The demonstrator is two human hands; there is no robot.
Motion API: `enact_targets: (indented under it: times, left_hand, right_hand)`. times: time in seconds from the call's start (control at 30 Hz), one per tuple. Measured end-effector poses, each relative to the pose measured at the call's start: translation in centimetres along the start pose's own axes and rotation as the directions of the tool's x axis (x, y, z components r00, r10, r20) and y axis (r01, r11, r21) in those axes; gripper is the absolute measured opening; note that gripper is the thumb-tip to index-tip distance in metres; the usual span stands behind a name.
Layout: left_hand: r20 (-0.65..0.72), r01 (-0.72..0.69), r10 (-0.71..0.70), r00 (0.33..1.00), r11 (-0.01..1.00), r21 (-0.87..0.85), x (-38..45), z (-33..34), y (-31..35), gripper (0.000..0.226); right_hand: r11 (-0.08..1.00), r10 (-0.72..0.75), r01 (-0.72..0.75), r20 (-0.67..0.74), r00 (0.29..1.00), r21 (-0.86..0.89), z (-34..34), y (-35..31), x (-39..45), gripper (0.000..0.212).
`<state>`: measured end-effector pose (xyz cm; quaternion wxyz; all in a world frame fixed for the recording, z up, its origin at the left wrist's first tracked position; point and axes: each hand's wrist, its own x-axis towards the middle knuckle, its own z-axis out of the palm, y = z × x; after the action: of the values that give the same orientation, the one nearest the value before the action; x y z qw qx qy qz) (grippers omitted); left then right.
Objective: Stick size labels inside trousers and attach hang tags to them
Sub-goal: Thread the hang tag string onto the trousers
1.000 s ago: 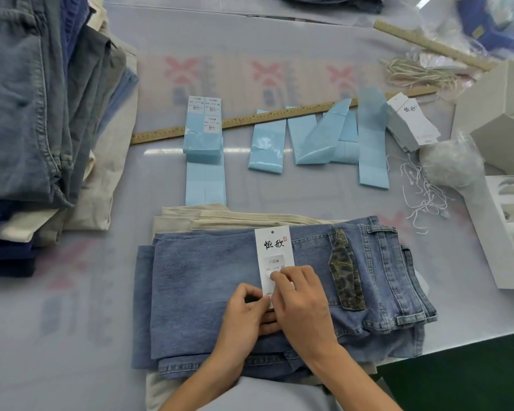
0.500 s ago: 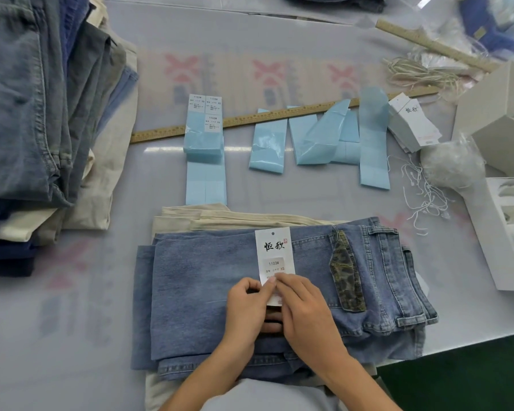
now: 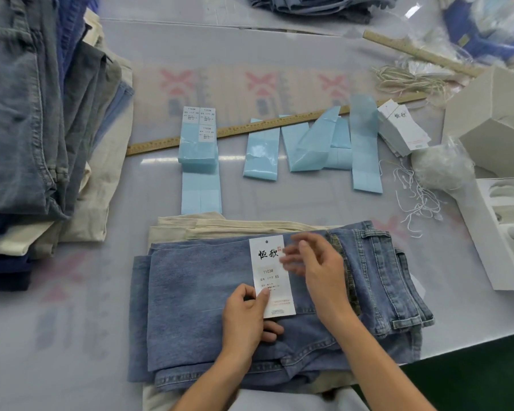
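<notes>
Folded light-blue jeans (image 3: 196, 292) lie at the table's near edge on top of cream trousers (image 3: 208, 225). A white hang tag (image 3: 269, 262) with black characters and a size sticker rests on the jeans. My left hand (image 3: 247, 315) pinches the tag's lower left edge with thumb and fingers. My right hand (image 3: 315, 268) hovers just right of the tag, fingers spread and blurred, holding nothing. Blue sheets of size labels (image 3: 198, 140) lie behind the jeans, and a stack of hang tags (image 3: 401, 126) sits at the right.
Stacked trousers (image 3: 27, 114) fill the left side. A long wooden ruler (image 3: 250, 130) crosses the table behind the label sheets (image 3: 309, 143). White strings (image 3: 416, 200), a bag of strings (image 3: 439, 167) and white boxes (image 3: 493, 114) crowd the right. More denim (image 3: 315, 4) lies at the far edge.
My right hand has lifted off the lower part of the tag and moved up and right. My left hand stays pinching the tag's lower left edge.
</notes>
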<state>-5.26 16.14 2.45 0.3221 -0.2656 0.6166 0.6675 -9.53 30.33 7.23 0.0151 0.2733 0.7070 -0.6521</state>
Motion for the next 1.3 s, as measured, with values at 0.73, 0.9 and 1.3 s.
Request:
enact_targets:
  times: [0.73, 0.9, 1.3]
  left_hand:
    - [0.126, -0.458, 0.479, 0.869, 0.679, 0.574, 1.4, 2.6, 4.1, 0.019]
    - [0.115, -0.452, 0.472, 0.874, 0.704, 0.548, 2.4, 2.0, 3.4, 0.034]
    - [0.122, -0.469, 0.461, 0.879, 0.788, 0.399, 2.6, 0.9, 3.3, 0.054]
  right_hand:
    - [0.879, 0.076, -0.377, -0.694, 0.716, -0.292, -21.2, 1.4, 15.0, 0.027]
    - [0.775, 0.026, -0.385, -0.584, 0.812, -0.501, -21.8, 1.8, 15.7, 0.016]
    - [0.993, -0.037, 0.076, -0.394, 0.919, 0.086, -14.1, -4.8, 10.6, 0.011]
